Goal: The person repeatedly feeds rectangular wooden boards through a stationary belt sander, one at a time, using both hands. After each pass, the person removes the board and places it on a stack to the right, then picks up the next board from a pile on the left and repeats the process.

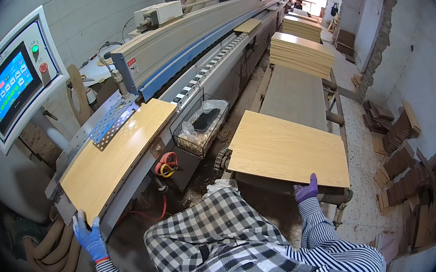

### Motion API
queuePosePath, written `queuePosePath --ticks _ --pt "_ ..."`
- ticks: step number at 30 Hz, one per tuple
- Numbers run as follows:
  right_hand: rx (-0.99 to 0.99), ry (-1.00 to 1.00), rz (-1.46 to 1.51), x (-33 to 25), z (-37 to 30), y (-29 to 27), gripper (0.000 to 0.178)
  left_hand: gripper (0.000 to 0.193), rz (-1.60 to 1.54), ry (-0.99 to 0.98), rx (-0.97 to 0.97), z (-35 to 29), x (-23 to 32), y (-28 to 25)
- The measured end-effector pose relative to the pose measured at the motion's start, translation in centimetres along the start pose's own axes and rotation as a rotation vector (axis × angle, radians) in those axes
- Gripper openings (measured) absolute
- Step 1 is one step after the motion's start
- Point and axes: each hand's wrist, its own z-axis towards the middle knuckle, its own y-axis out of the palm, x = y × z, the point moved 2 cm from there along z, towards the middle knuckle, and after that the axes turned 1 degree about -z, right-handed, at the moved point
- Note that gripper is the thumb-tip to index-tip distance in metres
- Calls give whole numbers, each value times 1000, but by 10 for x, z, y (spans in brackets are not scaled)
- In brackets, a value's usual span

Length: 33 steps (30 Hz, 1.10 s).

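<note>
My left hand (90, 237), in a blue glove, rests against the near end of a wood-grain panel (117, 156). Its fingers are stretched out and the thumb stands apart. That panel lies flat on the bed of a long edge-banding machine (191, 47), its far end by the blue guide. To the right, my right hand (306, 189), in a purple glove, grips the near edge of a second wood-grain panel (287, 146). The thumb is on top; the other fingers are mostly hidden under the edge. This panel lies slightly askew on a roller conveyor (337, 197).
A control screen (13, 82) stands at the left. Between machine and conveyor hangs a wire basket (200, 124) with plastic wrapping. Stacked panels (300, 55) sit farther along the conveyor; another panel (248, 25) is down the machine. Brown board pieces (399, 130) lean at the right wall.
</note>
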Motion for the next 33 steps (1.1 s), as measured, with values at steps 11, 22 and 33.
queuePosePath --ticks 11,22,33 --pt "-169 12 -8 -32 31 -33 57 52 52 316 -215 17 81 35" --pt "-457 67 -164 -55 -26 -13 33 53 91 170 -116 -25 65 1" --pt "-1505 -871 -780 116 -196 169 32 82 222 389 -201 -89 129 -48"
